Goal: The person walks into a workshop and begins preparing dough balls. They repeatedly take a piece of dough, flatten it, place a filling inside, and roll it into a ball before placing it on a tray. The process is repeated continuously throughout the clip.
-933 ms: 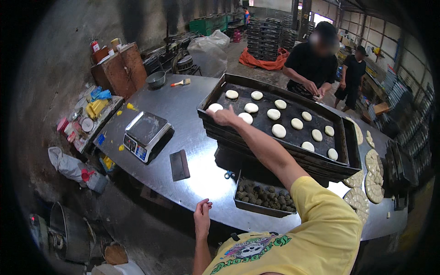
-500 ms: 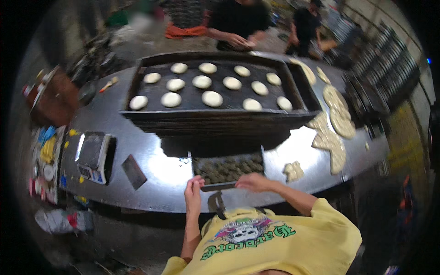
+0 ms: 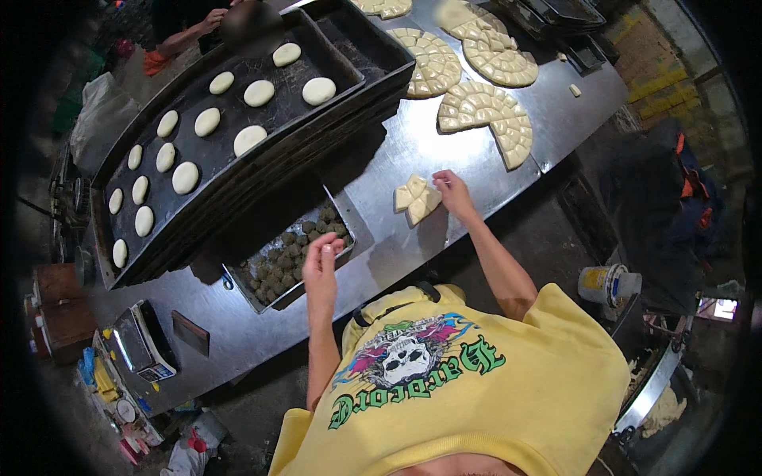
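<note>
1. Head view. Left hand (image 3: 321, 262) hangs over the near edge of a small metal tray (image 3: 343, 213) filled with dark round filling balls (image 3: 278, 262); fingers (image 3: 327, 247) are bunched together, tips pinched. Cannot tell whether a ball is between them.
2. Right hand (image 3: 454, 193) rests on the steel table (image 3: 444, 143), fingers loosely curled, fingertips touching a small cluster of cut dough wedges (image 3: 416, 198). It does not close around them.
3. The wedges lie just right of the filling tray, near the table's front edge.
4. Beyond them: three large scored dough discs (image 3: 484, 111), the nearest with a section missing.
5. Upper left: stacked black baking trays (image 3: 349, 32); the top one carries rows of pale flattened dough rounds (image 3: 250, 139).
6. Far left on the table: a digital scale (image 3: 143, 341) and a dark flat scraper (image 3: 190, 333).
7. Another person's hand (image 3: 213, 16) shows at the trays' far edge.
</note>
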Tool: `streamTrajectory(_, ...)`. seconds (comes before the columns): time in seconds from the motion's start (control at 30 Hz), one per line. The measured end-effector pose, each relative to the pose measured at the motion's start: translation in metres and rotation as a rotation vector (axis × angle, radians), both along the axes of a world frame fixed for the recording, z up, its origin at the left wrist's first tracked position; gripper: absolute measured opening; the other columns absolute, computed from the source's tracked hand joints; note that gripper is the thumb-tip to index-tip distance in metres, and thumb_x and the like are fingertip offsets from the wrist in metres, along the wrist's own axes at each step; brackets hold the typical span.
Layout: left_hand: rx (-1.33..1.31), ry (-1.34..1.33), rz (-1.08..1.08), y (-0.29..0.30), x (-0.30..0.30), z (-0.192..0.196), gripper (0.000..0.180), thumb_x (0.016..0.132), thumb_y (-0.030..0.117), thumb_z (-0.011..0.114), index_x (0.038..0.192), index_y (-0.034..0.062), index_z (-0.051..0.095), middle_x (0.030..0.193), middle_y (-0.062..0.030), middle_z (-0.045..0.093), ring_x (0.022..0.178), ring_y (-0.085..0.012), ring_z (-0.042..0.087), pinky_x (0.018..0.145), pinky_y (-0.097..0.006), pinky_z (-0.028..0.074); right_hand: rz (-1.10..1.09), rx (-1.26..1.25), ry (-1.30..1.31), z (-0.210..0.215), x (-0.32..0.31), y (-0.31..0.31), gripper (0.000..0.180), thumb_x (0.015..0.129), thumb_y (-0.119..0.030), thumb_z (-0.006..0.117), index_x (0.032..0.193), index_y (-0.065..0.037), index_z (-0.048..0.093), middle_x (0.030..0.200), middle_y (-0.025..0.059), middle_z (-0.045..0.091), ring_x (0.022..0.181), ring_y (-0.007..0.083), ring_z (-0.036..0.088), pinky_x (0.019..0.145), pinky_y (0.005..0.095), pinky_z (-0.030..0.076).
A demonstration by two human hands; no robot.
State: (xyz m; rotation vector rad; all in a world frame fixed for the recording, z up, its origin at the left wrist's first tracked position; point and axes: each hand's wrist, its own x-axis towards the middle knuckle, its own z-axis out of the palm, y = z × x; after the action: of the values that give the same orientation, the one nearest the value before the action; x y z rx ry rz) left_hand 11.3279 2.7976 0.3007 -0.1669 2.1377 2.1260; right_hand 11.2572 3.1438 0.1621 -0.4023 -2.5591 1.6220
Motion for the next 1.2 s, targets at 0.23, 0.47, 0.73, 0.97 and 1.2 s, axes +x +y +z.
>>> streamTrajectory(0.23, -0.059, 0.018, -0.071, 0.064, 0.008, -0.023, 0.026, 0.103, 0.016, 0.047, 0.118, -0.0008, 0.059, 0.104, -0.0097, 0.067, 0.098, -0.0149, 0.061, 0.091, -0.030, 0.047, 0.343, 0.729, -0.077, -0.028, -0.046, -0.028, 0.067, 0.066, -0.022, 0.082, 0.125, -0.008, 0.053, 0.112, 0.0176, 0.054, 0.103, 0.0396, 0.054, 0.089, 0.0496, 0.046)
streamTrajectory(0.47, -0.021, -0.044, 0.057, 0.086, 0.011, -0.027, 0.029, 0.103, 0.021, 0.048, 0.119, -0.0003, 0.059, 0.108, -0.0115, 0.067, 0.099, -0.0159, 0.062, 0.091, -0.030, 0.047, 0.452, 0.477, -0.111, -0.018, -0.085, 0.009, 0.048, 0.072, -0.034, 0.080, 0.101, 0.001, 0.063, 0.101, 0.0223, 0.058, 0.098, 0.0390, 0.058, 0.084, 0.0472, 0.047)
streamTrajectory(0.73, 0.009, -0.065, 0.010, 0.082, 0.008, -0.031, 0.040, 0.101, 0.022, 0.053, 0.135, 0.0022, 0.047, 0.117, -0.0143, 0.064, 0.103, -0.0171, 0.061, 0.091, -0.032, 0.048, 0.274, -0.223, -0.115, 0.022, -0.131, 0.037, 0.027, 0.089, -0.016, 0.066, 0.105, -0.002, 0.048, 0.092, 0.0087, 0.059, 0.083, 0.0189, 0.057, 0.075, 0.0363, 0.049)
streamTrajectory(0.97, 0.109, -0.177, 0.164, 0.025, 0.017, -0.055, 0.050, 0.099, 0.033, 0.056, 0.136, 0.0012, 0.044, 0.121, -0.0085, 0.058, 0.105, -0.0137, 0.057, 0.090, -0.026, 0.046, 1.290, -0.666, -0.114, 0.105, 0.004, -0.170, 0.051, 0.092, -0.018, 0.065, 0.138, -0.008, 0.045, 0.120, 0.0094, 0.058, 0.110, 0.0203, 0.054, 0.091, 0.0353, 0.046)
streamTrajectory(1.2, 0.369, -0.052, 0.747, -0.084, 0.059, -0.042, 0.033, 0.102, 0.030, 0.051, 0.123, 0.0062, 0.044, 0.114, -0.0114, 0.062, 0.096, -0.0170, 0.061, 0.083, -0.031, 0.050, 1.040, 0.418, 0.448, 0.075, -0.018, -0.271, 0.045, 0.091, -0.025, 0.059, 0.132, -0.007, 0.050, 0.130, 0.0162, 0.046, 0.121, 0.0362, 0.044, 0.099, 0.0480, 0.038)
